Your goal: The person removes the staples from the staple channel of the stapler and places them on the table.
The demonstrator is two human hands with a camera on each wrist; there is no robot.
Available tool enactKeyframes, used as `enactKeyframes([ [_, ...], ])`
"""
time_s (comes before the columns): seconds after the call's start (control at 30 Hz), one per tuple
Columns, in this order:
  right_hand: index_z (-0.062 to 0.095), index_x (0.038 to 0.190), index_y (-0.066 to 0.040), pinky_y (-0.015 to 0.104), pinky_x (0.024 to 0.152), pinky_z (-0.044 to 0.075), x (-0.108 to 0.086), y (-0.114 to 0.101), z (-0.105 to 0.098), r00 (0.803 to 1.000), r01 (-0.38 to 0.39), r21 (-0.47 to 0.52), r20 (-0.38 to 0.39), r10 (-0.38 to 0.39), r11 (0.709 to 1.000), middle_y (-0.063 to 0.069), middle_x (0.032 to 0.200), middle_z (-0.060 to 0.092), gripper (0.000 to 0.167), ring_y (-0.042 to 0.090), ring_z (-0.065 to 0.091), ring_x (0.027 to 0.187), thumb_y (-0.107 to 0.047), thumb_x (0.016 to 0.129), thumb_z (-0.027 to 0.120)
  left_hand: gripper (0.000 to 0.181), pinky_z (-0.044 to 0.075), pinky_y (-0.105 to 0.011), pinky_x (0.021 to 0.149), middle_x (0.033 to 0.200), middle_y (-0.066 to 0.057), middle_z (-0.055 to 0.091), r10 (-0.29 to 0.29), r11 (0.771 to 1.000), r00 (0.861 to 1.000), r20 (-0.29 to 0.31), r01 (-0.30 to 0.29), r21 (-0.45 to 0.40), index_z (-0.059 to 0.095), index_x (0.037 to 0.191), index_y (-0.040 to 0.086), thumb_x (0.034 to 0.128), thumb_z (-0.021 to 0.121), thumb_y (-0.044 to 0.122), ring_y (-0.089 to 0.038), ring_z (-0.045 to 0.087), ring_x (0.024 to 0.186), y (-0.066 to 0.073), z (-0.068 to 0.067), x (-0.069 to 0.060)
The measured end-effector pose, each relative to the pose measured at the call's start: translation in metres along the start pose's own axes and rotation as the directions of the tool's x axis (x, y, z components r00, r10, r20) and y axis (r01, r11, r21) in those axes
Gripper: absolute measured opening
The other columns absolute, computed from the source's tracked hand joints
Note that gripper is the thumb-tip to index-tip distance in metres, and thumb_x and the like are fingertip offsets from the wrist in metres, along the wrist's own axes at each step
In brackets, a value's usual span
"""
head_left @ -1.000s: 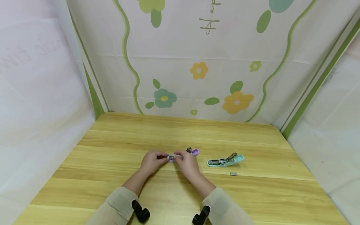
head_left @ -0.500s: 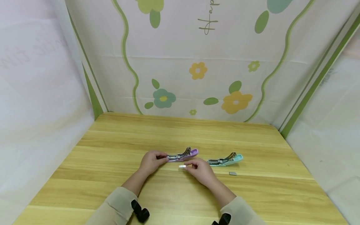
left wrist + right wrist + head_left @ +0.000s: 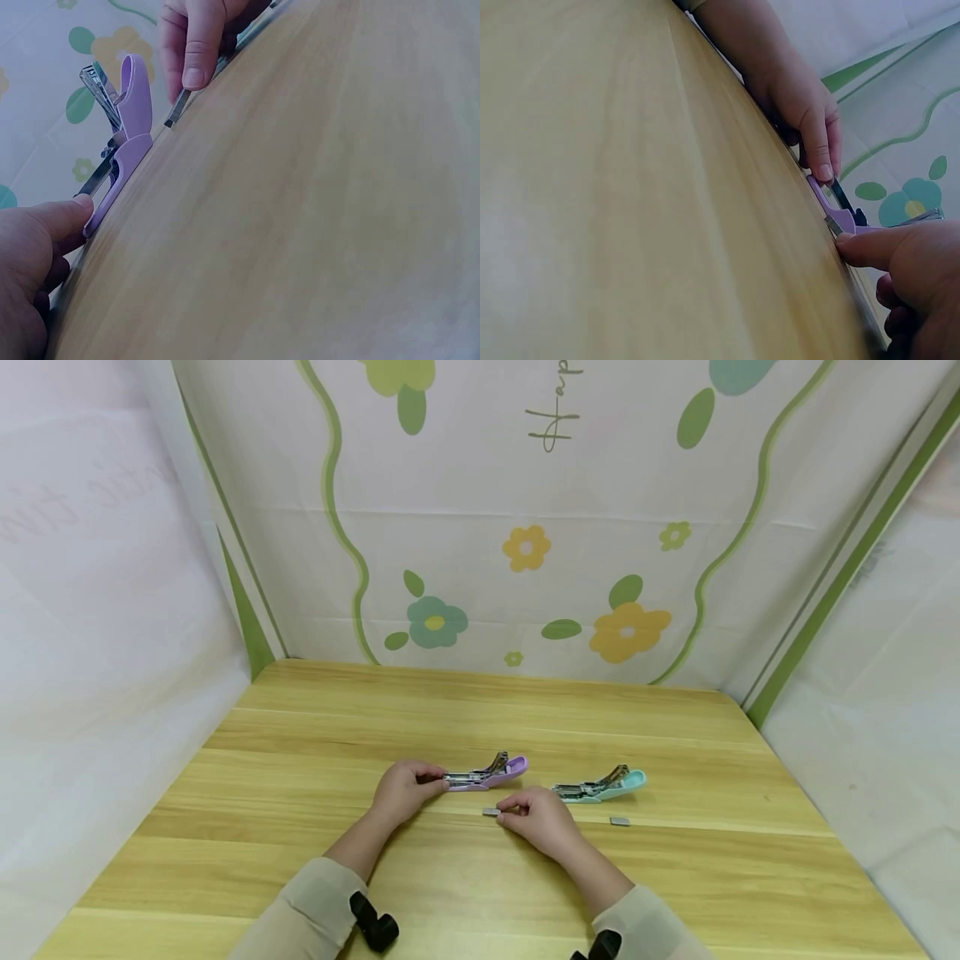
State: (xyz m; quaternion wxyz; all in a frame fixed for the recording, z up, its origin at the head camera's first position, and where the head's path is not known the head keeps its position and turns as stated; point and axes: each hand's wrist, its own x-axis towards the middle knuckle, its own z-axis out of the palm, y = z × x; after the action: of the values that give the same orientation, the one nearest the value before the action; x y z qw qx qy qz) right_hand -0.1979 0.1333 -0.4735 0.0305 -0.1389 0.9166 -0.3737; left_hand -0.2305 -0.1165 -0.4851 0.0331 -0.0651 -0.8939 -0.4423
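Observation:
A purple stapler lies opened up on the wooden table, its metal top part tilted back. My left hand pinches its front end between thumb and fingers, as the left wrist view also shows. Just in front of the stapler, my right hand pinches one end of a small grey strip of staples, low at the tabletop. In the left wrist view the strip slants down from the right thumb, apart from the stapler. Whether staples lie inside the stapler is too small to tell.
A teal stapler, also opened up, lies just right of my right hand. A second grey staple strip rests on the table in front of it. A flowered cloth hangs behind the table's far edge.
My right hand has moved from the purple stapler toward me and to the right, with the staple strip, then down to the tabletop. My left hand has stayed at the stapler's front end.

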Motion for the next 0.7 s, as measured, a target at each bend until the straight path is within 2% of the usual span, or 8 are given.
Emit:
enactKeyframes([
  [0.43,0.079,0.096,-0.018,0.022,0.060,0.039,0.0001,-0.0010,0.0014,1.000,-0.016,-0.017,0.010,0.017,1.000,-0.006,0.077,0.058,0.016,0.008,0.047,0.069,-0.024,0.082,0.078,0.014,0.052,-0.037,0.081,0.100,0.000,0.075,0.000,1.000,1.000,-0.008,0.000,-0.004,0.079,0.095,0.018,0.0817,0.080,0.022,-0.016,0.065,0.091,-0.0012,0.0007,-0.0008],
  [0.7,0.077,0.102,-0.015,0.024,0.055,0.038,-0.0041,-0.0038,-0.0080,0.997,-0.069,0.088,-0.020,0.071,0.994,-0.002,0.070,0.052,0.021,0.012,0.045,0.063,-0.027,0.084,0.077,0.021,0.050,-0.034,0.082,0.100,0.000,0.074,-0.012,0.998,1.000,0.002,0.012,-0.056,0.078,0.099,0.014,0.0788,0.082,0.020,-0.014,0.063,0.091,-0.0023,0.0013,-0.0017],
])
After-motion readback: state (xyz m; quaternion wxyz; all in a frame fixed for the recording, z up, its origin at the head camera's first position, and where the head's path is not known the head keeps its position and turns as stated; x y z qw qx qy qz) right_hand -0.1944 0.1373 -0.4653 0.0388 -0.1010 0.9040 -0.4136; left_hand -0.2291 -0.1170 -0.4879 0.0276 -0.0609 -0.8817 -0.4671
